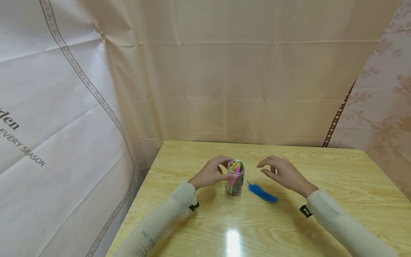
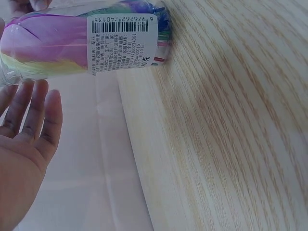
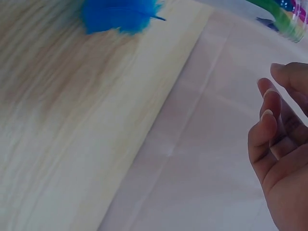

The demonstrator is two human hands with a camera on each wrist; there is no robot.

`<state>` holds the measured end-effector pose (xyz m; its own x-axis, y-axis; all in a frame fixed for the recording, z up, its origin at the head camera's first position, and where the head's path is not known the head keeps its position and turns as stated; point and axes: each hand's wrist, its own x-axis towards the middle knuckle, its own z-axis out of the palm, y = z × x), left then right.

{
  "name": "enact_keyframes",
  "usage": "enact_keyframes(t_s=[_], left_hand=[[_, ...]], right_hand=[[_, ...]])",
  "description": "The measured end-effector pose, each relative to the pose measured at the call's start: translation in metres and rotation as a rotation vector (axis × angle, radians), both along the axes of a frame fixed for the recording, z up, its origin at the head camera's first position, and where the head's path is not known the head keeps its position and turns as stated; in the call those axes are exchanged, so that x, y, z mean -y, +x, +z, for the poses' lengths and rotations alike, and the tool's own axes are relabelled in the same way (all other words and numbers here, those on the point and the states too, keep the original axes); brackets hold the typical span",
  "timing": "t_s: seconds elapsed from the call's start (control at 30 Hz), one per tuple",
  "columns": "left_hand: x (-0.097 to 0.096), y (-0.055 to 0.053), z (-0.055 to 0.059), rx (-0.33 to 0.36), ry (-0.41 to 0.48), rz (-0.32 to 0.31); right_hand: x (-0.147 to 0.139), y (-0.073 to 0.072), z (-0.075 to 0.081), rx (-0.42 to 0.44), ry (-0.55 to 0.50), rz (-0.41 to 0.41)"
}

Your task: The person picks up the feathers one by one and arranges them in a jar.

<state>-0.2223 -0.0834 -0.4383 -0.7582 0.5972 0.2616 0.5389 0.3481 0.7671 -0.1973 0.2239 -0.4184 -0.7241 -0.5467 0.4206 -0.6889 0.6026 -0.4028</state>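
A clear jar (image 1: 236, 184) full of colourful feathers (image 1: 237, 167) stands upright on the table. Its neck is gripped by my left hand (image 1: 213, 172), thumb on the near side and fingers round the far side. The left wrist view shows a white barcode label (image 2: 122, 41) on the jar's side. To the right of the jar, my right hand (image 1: 285, 174) hovers over the table with fingers loosely bent and nothing between them. One blue feather (image 1: 262, 193) lies on the tabletop between the jar and my right hand, its quill pointing toward the jar.
The light wood table (image 1: 199, 153) reaches back to a hanging beige cloth (image 1: 224, 89). White printed cloth (image 1: 64, 125) hangs at the left, and a flowered one (image 1: 382, 107) at the right.
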Motion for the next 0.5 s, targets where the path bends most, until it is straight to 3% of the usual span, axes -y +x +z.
enact_keyframes(t_s=[0.5], left_hand=[[-0.001,0.001,-0.001,-0.017,-0.024,0.018]], right_hand=[[-0.023,0.014,-0.033,0.118,0.019,-0.07]])
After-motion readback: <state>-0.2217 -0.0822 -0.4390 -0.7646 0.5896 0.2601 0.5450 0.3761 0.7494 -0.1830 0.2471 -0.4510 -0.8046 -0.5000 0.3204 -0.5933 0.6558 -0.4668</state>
